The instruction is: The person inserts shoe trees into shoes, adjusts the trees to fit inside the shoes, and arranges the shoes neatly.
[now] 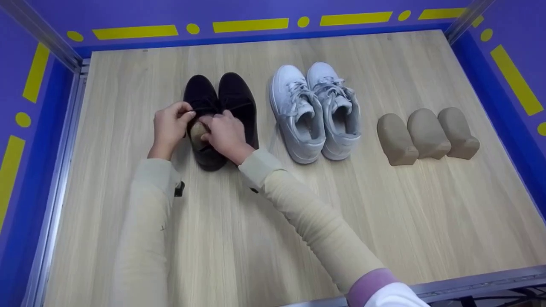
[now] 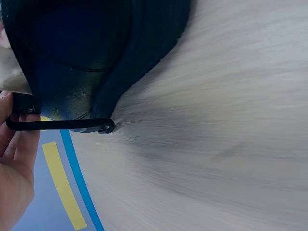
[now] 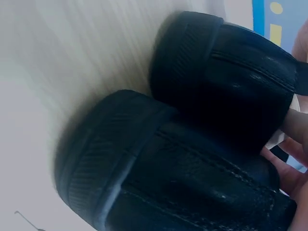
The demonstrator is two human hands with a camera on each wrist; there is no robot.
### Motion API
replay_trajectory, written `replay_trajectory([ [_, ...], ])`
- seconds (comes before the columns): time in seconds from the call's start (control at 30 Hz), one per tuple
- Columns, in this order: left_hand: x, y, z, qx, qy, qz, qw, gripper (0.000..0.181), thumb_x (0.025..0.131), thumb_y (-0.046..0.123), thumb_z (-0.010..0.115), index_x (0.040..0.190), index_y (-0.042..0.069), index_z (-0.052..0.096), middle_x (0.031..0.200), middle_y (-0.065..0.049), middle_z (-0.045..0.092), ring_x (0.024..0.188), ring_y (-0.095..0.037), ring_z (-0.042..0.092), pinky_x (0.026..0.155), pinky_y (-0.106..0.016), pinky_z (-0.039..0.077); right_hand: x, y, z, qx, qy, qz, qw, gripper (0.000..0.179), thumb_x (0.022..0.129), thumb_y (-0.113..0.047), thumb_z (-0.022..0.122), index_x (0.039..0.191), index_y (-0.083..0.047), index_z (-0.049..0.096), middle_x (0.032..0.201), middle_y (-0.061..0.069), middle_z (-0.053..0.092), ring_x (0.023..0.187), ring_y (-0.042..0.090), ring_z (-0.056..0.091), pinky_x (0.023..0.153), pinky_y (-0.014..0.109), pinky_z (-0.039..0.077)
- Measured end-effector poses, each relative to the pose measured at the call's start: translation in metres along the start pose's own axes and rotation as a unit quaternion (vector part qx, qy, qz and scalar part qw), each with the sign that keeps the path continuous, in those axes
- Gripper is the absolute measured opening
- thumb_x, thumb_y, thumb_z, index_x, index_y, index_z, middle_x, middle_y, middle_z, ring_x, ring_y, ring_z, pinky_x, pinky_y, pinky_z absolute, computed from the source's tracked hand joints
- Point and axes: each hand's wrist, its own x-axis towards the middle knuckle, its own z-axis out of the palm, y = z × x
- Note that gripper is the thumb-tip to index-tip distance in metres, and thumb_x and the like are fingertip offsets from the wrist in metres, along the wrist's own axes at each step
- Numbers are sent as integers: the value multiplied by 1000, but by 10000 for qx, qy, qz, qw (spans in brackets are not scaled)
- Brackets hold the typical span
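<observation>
A pair of black lace-up shoes stands left of centre, toes pointing away. In the left one [image 1: 209, 160] sits a tan shoe insert [image 1: 197, 133], partly hidden by my right hand. My left hand [image 1: 168, 128] pinches the left shoe's front edge by the laces, thumb against fingertips. In the left wrist view, a black shoelace [image 2: 62, 124] runs out from this hand past the shoe's side. My right hand [image 1: 226, 132] reaches over the opening from the right, thumb and fingers on the insert. Its palm partly covers the right black shoe [image 1: 236, 94]. The right wrist view shows both heels [image 3: 110, 159] close together.
White sneakers [image 1: 298, 115] with loosely tied laces stand right of the black pair. Farther right, three tan foot-shaped inserts [image 1: 428, 132] lie in a row. The wooden tabletop [image 1: 213, 238] has purple-blue walls [image 1: 239, 10] with yellow marks at its back and sides.
</observation>
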Motion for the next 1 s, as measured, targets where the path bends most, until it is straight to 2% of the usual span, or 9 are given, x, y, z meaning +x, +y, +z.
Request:
replay_trajectory([
  [0.23,1,0,0,25,53,96,9999,13,84,16,59,89,4,62,92,-11,67,85,-21,60,77,-32,43,0,1,4,-444,240,-120,9987,43,78,-48,57,119,-37,53,108,-2,57,97,19,48,79,32,42],
  [0.37,1,-2,0,104,59,96,9999,13,84,16,59,89,4,62,92,-10,67,85,-21,60,77,-33,43,1,2,4,-517,304,-174,9980,43,77,-50,57,118,-39,53,111,-4,57,97,19,46,79,32,40],
  [0.5,0,-3,1,119,121,160,9997,14,83,16,60,89,4,62,91,-11,67,85,-22,60,76,-33,43,2,3,4,-531,290,-222,9979,43,77,-50,56,118,-39,53,111,-4,57,96,20,47,77,32,42],
  [0.73,-2,-3,2,200,224,480,9984,13,82,15,61,87,3,61,88,-12,67,82,-25,60,76,-36,43,3,4,5,-579,273,-101,9979,43,77,-51,56,118,-39,52,104,2,55,94,20,50,71,32,46],
  [1.0,-2,-4,2,276,154,486,9983,13,82,15,60,88,4,61,89,-12,66,83,-25,60,76,-37,43,5,2,6,-599,368,-58,9975,44,77,-48,56,120,-38,51,104,2,57,94,20,53,71,32,48],
])
